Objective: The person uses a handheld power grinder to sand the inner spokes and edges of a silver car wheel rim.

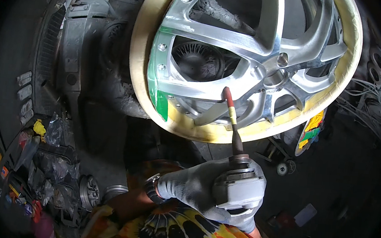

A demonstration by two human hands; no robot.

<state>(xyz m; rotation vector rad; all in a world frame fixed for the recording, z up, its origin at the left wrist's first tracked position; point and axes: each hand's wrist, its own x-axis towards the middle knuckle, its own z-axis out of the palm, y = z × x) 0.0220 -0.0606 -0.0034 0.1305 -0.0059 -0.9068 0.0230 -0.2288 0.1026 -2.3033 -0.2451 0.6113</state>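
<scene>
A silver alloy wheel (210, 90) fills the upper middle, its outer rim wrapped in pale yellow covering (142, 61) with green tape (158, 103) along the left edge. Below it, both my hands, in grey gloves, are closed round a power grinder (238, 192). My left hand (189, 186), with a watch at its wrist, wraps the tool from the left. My right hand (248, 224) grips it from behind and right, mostly hidden by the body. A long dark shaft (237, 143) rises from the grinder to a red tip (227, 95), which overlaps a lower spoke; contact is unclear.
Dark machinery (72, 51) stands at the left. Bags and clutter (56, 175) lie at lower left beside another wheel (90, 192). Cables (367, 95) hang at right, above a small caster (282, 168). A yellow and green piece (310, 133) sits beside the rim.
</scene>
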